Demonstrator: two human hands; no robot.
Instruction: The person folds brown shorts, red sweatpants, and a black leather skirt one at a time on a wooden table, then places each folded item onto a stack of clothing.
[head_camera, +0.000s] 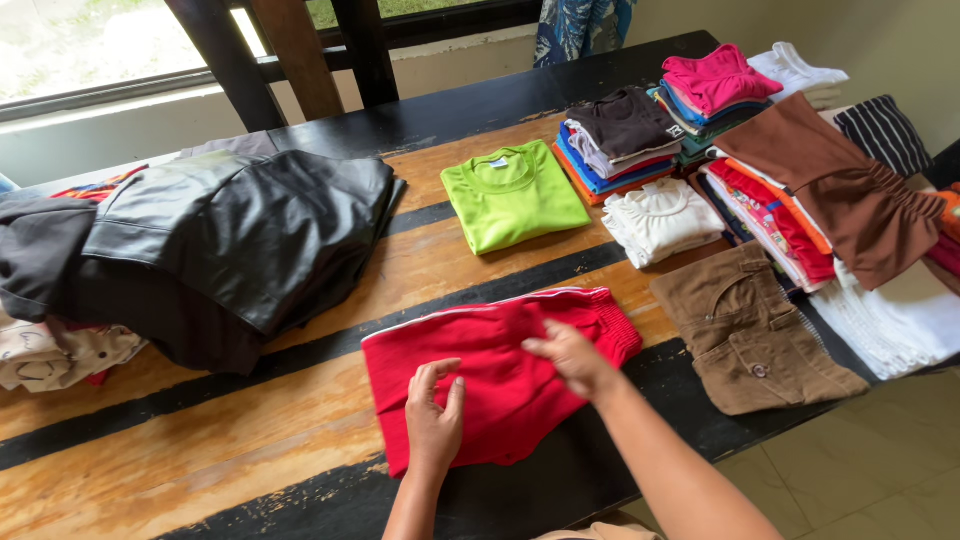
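- Head view: a red garment (500, 375) with a white stripe along its upper edge lies partly folded near the front edge of the table (200, 440), a worn wooden top with black painted bands.
- The left hand (434, 420) rests flat on the lower left part of the red garment, fingers spread and pressing the cloth, closed on nothing.
- The right hand (572, 358) sits on the upper middle of the same garment with fingers bent, pinching a fold of the red cloth (the elastic waistband lies just beyond it to the right).
- Behind the garment, a folded lime-green shirt (512, 193) lies alone, well apart from the hands.
- To the left sits a heap of black clothing topped by a shiny black leather jacket (250, 225).
- To the right, folded brown trousers (755, 335) lie just beside the red garment.
- Further back on the right stand a folded white top (662, 218), a stack of folded clothes (620, 140) with a dark brown piece on top, and a rust-brown garment (840, 185) draped over more piles.
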